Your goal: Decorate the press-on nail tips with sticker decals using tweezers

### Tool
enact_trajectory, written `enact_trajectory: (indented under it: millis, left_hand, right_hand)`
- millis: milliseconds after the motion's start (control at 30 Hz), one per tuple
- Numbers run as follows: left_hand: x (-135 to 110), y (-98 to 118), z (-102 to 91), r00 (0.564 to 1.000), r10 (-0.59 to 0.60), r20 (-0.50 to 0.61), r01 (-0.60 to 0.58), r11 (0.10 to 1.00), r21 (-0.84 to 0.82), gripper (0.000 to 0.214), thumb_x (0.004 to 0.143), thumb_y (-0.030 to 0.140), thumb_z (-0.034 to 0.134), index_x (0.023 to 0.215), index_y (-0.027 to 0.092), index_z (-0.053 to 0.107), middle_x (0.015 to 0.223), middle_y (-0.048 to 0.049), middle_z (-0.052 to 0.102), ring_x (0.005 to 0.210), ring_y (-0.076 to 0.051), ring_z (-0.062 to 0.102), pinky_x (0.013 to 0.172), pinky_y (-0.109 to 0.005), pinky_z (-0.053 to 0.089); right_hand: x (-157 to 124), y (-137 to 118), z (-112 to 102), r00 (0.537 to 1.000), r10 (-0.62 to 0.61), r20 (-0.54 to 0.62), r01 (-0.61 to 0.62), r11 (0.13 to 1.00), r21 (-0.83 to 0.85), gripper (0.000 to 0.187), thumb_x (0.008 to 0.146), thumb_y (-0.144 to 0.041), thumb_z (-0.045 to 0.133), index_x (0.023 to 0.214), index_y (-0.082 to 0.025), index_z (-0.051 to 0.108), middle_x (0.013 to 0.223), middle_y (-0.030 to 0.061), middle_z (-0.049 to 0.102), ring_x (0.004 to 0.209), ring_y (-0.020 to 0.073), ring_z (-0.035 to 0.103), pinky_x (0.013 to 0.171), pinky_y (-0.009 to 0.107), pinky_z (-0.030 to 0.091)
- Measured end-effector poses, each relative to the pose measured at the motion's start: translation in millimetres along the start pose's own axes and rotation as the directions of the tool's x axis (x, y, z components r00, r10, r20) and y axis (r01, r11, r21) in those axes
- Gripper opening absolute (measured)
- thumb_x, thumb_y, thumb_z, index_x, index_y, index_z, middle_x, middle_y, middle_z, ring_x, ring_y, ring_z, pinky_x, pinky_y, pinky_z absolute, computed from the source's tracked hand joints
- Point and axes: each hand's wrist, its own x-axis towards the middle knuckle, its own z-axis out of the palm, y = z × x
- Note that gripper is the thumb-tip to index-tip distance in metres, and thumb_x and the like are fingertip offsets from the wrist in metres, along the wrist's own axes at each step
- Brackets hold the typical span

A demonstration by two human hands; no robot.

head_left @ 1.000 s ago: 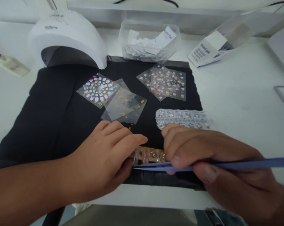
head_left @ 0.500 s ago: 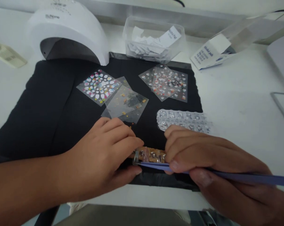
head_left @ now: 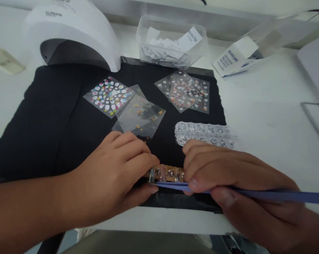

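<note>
Between the thumb and fingers of my left hand (head_left: pixel 119 171) is the left end of a narrow amber case (head_left: pixel 171 172) with small compartments of shiny rhinestones and clear lids. My right hand (head_left: pixel 225 173) is closed around purple tweezers (head_left: pixel 275 196) and also rests against the case's right end. The tweezers lie along the case's near side, their tip by a clear lid near my left thumb. My fingers cover both ends of the case. Just beyond my right hand lies a clear rhinestone case (head_left: pixel 201 130) with two rows of compartments.
Sticker sheets (head_left: pixel 110 95) lie on the black cloth (head_left: pixel 61 106), with more sheets (head_left: pixel 185 91) to the right. Behind are a white nail lamp (head_left: pixel 77 31), a clear tub (head_left: pixel 172 63) of alcohol pads and an open alcohol pad box (head_left: pixel 234 58).
The whole view has shifted slightly. Both hands keep nearly the same hold, with the tweezers still at the near side of the amber case.
</note>
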Motion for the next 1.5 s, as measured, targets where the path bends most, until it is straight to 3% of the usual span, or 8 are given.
enact_trajectory:
  millis: [533,733,1500]
  left_hand:
    - [0.6,0.0,-1.1,1.0,0.014,-0.006,-0.014,1.0,-0.005,0.018,0.094,0.025,0.064,0.109,0.018,0.059,0.099,-0.0036,0.068,0.092,-0.025,0.057,0.078,-0.041,0.038]
    - [0.9,-1.2,-0.7,1.0,0.013,0.0,-0.013,1.0,0.01,0.016,0.094,0.025,0.063,0.109,0.019,0.06,0.099,-0.0041,0.068,0.092,-0.024,0.058,0.079,-0.041,0.038]
    - [-0.7,-0.4,-0.5,1.0,0.014,-0.003,-0.014,1.0,-0.009,0.016,0.094,0.025,0.064,0.108,0.019,0.06,0.098,-0.0031,0.068,0.093,-0.024,0.057,0.08,-0.041,0.038]
  right_hand:
    - [0.6,5.2,3.4,0.997,-0.019,-0.077,0.029,0.99,0.139,0.02,0.096,-0.019,0.053,0.091,-0.018,0.072,0.069,0.0063,0.07,0.065,0.017,0.065,0.066,0.036,0.055]
    - [3.9,5.9,2.4,0.999,-0.002,-0.049,0.008,0.991,0.133,0.019,0.097,-0.021,0.053,0.09,-0.018,0.071,0.068,0.0057,0.07,0.063,0.0171,0.065,0.067,0.037,0.055]
    - [1.4,11.2,8.0,0.993,0.01,-0.118,0.016,0.977,0.214,0.02,0.095,-0.019,0.055,0.09,-0.015,0.074,0.067,0.0072,0.07,0.061,0.017,0.063,0.062,0.036,0.052]
